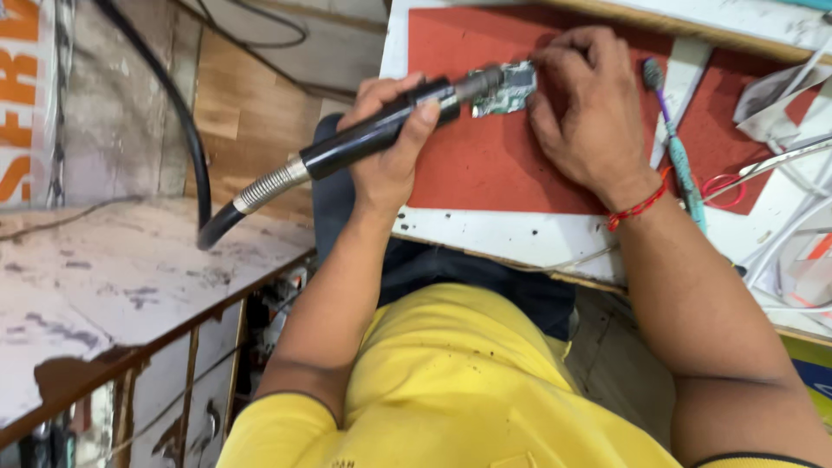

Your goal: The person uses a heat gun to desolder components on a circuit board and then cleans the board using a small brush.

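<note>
A small green circuit board (507, 89) is lying on the red mat (485, 165) at the bench's near edge. The right hand (589, 108) is pressing it down with closed fingertips. The left hand (390, 147) is gripping a black hot-air handpiece (381, 130), its metal nozzle sitting over the board. A toothbrush (676, 147) is lying just beside.

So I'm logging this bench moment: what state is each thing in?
Left hand: gripping the hot-air wand.
Wand: nozzle over the circuit board.
Board: flat on the red mat.
Right hand: fingers on the board.
Toothbrush: lying on the mat, untouched.
</note>
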